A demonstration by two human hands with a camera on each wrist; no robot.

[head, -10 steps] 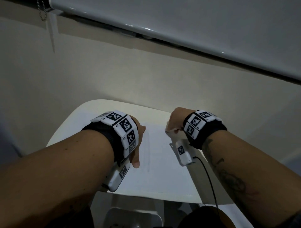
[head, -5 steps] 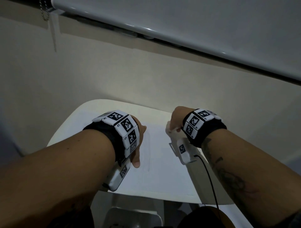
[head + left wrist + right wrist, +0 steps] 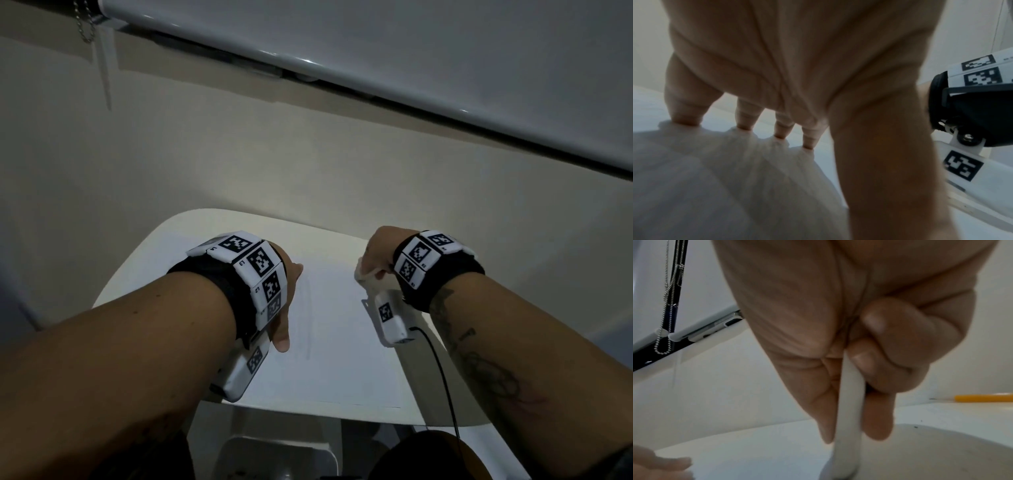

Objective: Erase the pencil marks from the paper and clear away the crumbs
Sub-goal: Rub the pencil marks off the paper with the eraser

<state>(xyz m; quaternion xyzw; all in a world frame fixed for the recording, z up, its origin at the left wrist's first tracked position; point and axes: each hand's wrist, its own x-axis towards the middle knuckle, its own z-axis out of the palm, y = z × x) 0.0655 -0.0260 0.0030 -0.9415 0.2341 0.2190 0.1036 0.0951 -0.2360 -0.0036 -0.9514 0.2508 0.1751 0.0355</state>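
Pinched upright between thumb and fingers, the white eraser point(image 3: 849, 410) stands in the right hand point(image 3: 378, 253), its lower end pressed down on the paper point(image 3: 329, 342) near the sheet's right edge. The left hand point(image 3: 286, 291) lies at the sheet's left side with its fingers point(image 3: 744, 116) straight and spread, their tips pressing the surface, which seems meant to keep the paper from sliding; the wrist view is too blurred to show whether the tips rest on the sheet itself or on something soft over it. The paper lies flat on the small white table point(image 3: 178, 240), its near edge close to the table's front rim. A faint grey pencil line point(image 3: 308, 318) runs up and down the sheet just right of the left thumb, apart from where the eraser now touches. A few dark specks point(image 3: 915, 427), probably eraser crumbs, lie on the surface to the right of the eraser, and a yellow pencil point(image 3: 982, 398) lies farther right on the table. The step in hand looks like the rubbing itself, and the task seems only partly done, since a mark is left and crumbs are not yet swept. The next move probably calls for carrying the eraser across to the faint line and rubbing in short strokes while the left hand bears down, firmly enough to hold the sheet yet without creasing it.
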